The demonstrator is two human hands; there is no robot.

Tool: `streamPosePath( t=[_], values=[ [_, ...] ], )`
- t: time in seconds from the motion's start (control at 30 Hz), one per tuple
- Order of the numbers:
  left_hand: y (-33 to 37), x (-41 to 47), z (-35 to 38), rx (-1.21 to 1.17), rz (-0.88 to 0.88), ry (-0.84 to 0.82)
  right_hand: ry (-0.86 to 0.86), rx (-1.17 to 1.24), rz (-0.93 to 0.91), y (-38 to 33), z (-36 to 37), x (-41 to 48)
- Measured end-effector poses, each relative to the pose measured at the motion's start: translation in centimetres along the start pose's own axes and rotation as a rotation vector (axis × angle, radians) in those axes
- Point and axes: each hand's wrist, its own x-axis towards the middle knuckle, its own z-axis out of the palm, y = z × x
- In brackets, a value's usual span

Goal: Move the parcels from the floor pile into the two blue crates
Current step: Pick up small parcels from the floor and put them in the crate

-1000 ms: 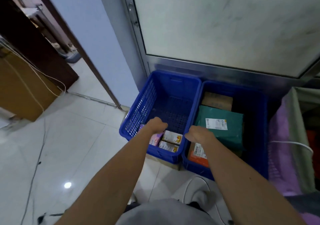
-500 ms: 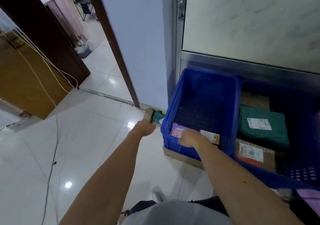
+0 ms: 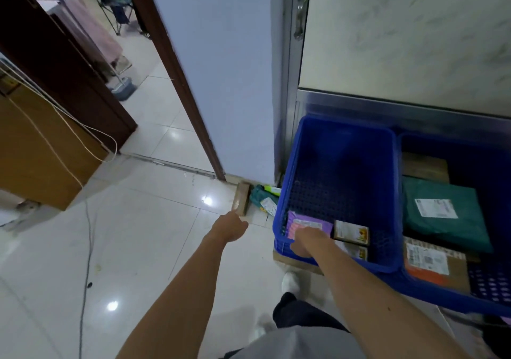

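We are holding the left hand [image 3: 231, 227] out low over the tiled floor [image 3: 138, 248], just short of the floor pile by the wall corner. The hand is showing its back to the camera. Its fingers are turning away from view, so we cannot tell whether they are released or clenched, and it is touching no parcel.

The floor pile is lying beside the left blue crate [image 3: 290, 181]. It is made up of a brown box [image 3: 241, 198], a teal bag parcel [image 3: 261, 196] and a yellow-green item [image 3: 272, 190] against the wall.

We are keeping the right hand [image 3: 307, 241] at the near wall of the left blue crate, over the near edge of a purple parcel [image 3: 309, 221]. Its fingers are hiding below the knuckles, so we cannot tell whether they are grasping the parcel or the crate wall.

Two small printed boxes [image 3: 351, 231] are lying just beside the purple parcel in the same crate. The crate is sitting on a flat piece of cardboard [image 3: 293, 260].

The right blue crate [image 3: 442, 300] is touching the left one. It is holding a green parcel [image 3: 448, 234], an orange-and-brown labelled box [image 3: 437, 264] and a brown carton [image 3: 424, 166] at the far end.
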Motion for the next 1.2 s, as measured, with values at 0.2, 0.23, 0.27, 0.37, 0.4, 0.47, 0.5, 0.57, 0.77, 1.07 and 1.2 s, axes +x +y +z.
streamPosePath(
  t=[0.2,0.23,0.27,0.37,0.4,0.47,0.5,0.57,0.77,1.07,1.2],
  values=[
    [-2.5,3.8,-2.6,0.020,-0.065,-0.004,-0.025,0.047,-0.084,-2.6,-2.1,4.4],
    [-2.6,4.3,-3.1,0.034,-0.076,0.005,-0.022,0.045,-0.093,-3.0,-2.2,5.0],
    [-2.5,4.8,-3.6,0.053,-0.077,0.007,-0.018,0.050,-0.091,-3.4,-2.5,5.4],
    [-2.3,6.5,-5.0,0.101,-0.061,-0.014,-0.009,0.079,-0.073,-4.3,-3.8,6.6],
    [-2.3,7.2,-5.4,0.127,-0.059,-0.024,-0.017,0.090,-0.063,-4.6,-4.1,7.1],
    [-2.4,9.0,-6.3,0.163,-0.039,-0.043,-0.018,0.124,-0.053,-5.2,-4.7,8.3],
    [-2.3,10.0,-6.9,0.177,-0.022,-0.053,-0.017,0.139,-0.046,-5.5,-5.1,8.8],
    [-2.4,11.9,-7.8,0.209,0.019,-0.087,-0.030,0.183,-0.010,-6.4,-5.6,10.0],
    [-4.4,19.5,-10.6,0.300,0.177,-0.196,-0.048,0.367,0.137,-10.7,-7.4,13.7],
    [-9.8,29.3,-13.8,0.321,0.249,-0.394,-0.096,0.698,0.309,-18.6,-6.5,23.0],
    [-11.2,33.7,-13.0,0.311,0.227,-0.397,-0.156,0.711,0.317,-19.8,-4.9,28.6]
  ],
)
